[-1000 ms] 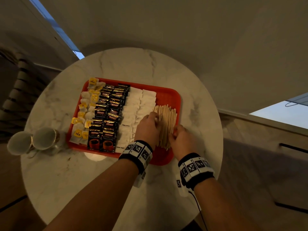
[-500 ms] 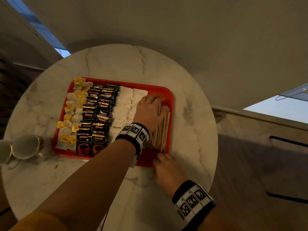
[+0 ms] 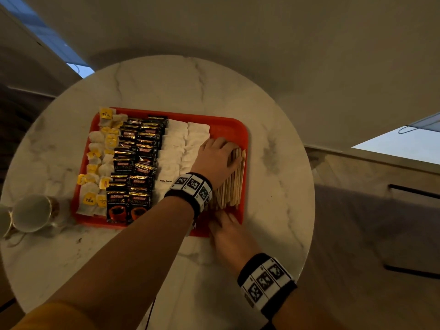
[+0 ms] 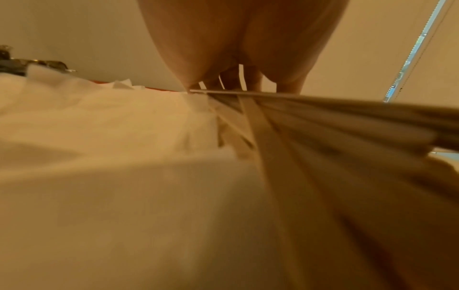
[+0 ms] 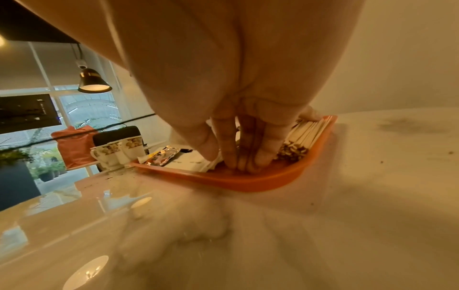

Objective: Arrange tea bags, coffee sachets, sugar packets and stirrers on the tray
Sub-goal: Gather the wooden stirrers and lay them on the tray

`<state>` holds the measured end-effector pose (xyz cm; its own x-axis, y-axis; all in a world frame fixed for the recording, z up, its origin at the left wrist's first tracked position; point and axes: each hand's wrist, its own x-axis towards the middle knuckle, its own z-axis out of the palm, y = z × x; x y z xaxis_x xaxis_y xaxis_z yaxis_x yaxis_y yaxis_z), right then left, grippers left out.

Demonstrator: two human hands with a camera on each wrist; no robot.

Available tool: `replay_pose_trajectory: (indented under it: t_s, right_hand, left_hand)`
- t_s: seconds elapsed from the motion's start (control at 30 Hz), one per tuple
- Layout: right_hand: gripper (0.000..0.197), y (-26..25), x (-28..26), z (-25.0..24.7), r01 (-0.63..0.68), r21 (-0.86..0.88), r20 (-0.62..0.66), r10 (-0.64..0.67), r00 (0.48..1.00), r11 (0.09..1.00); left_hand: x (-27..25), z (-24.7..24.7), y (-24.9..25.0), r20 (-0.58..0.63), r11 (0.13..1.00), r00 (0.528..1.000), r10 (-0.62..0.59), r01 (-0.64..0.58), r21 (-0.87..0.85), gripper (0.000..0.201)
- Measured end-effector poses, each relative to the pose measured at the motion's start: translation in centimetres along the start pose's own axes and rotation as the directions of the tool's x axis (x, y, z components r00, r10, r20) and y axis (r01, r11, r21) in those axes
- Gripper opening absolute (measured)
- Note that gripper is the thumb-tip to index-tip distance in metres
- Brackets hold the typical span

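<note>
Marble table (image 3: 166,91) carries your tray (image 3: 245,139); stirrers (image 3: 234,186) lie along its right edge, light, stiff and quick to roll. Left hand (image 3: 215,158) presses flat on them, right hand (image 3: 228,232) fingers together butting their near ends

Stirrers (image 3: 234,179) on tray (image 3: 228,129), right of sugar packets (image 3: 181,148)

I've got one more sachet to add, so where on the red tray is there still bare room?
Bare red shows at the tray's far right corner, beyond the stirrers and beside the sugar packets. The near edge is taken by the right hand; elsewhere rows crowd it.
</note>
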<state>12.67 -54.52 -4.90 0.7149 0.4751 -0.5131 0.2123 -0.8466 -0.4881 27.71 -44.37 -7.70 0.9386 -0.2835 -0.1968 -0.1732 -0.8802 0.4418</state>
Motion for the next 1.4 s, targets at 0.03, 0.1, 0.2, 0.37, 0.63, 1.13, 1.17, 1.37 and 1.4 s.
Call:
replay_pose_trajectory:
  t_s: [0.03, 0.1, 0.2, 0.37, 0.63, 1.13, 1.17, 1.37, 1.4]
  right_hand:
    - [0.046, -0.2, 0.4, -0.2, -0.027, 0.031, -0.006, 0.028, 1.0, 0.999]
    - [0.048, -0.6, 1.0, -0.5, -0.049, 0.066, -0.069, 0.054, 0.996, 0.997]
    - [0.048, -0.9, 0.7, -0.4, -0.087, 0.093, -0.034, 0.09, 0.995, 0.992]
    - [0.044, -1.5, 0.3, 0.1, -0.065, 0.101, -0.086, 0.074, 0.994, 0.993]
    - [0.028, -0.8, -0.2, -1.9, -0.112, 0.263, -0.251, 0.18, 0.951, 0.958]
    - [0.055, 1.6, 2.7, -4.4, -0.25, 0.156, -0.346, 0.29, 0.892, 0.956]
    - [0.055, 1.6, 2.7, -4.4, -0.248, 0.152, -0.346, 0.287, 0.893, 0.957]
    - [0.056, 1.6, 2.7, -4.7, -0.261, 0.147, -0.323, 0.296, 0.899, 0.954]
    - [0.056, 1.6, 2.7, -4.7, -0.259, 0.154, -0.324, 0.297, 0.898, 0.953]
  left_hand:
    - [0.0, 0.0, 0.0, 0.001, 1.0, 1.0, -0.003, 0.003, -0.003, 0.043]
    - [0.0, 0.0, 0.0, -0.004, 1.0, 1.0, -0.005, 0.005, -0.004, 0.043]
    - [0.1, 0.0, 0.1, -0.007, 1.0, 1.0, -0.002, 0.002, -0.01, 0.043]
    - [0.0, 0.0, 0.0, 0.007, 0.999, 1.0, -0.006, 0.006, -0.049, 0.045]
    - [-4.7, -4.4, -0.8, -0.225, 0.918, 0.928, -0.296, 0.212, -0.336, 0.029]
    - [-9.9, -1.7, 1.1, -0.009, 0.846, 0.897, -0.442, 0.414, -0.336, 0.037]
    - [-10.0, -1.7, 1.1, -0.004, 0.847, 0.898, -0.439, 0.412, -0.335, 0.039]
    - [-10.2, -1.6, 1.1, 0.021, 0.85, 0.904, -0.428, 0.41, -0.33, 0.046]
    - [-10.2, -1.6, 1.0, 0.011, 0.849, 0.906, -0.423, 0.401, -0.344, 0.045]
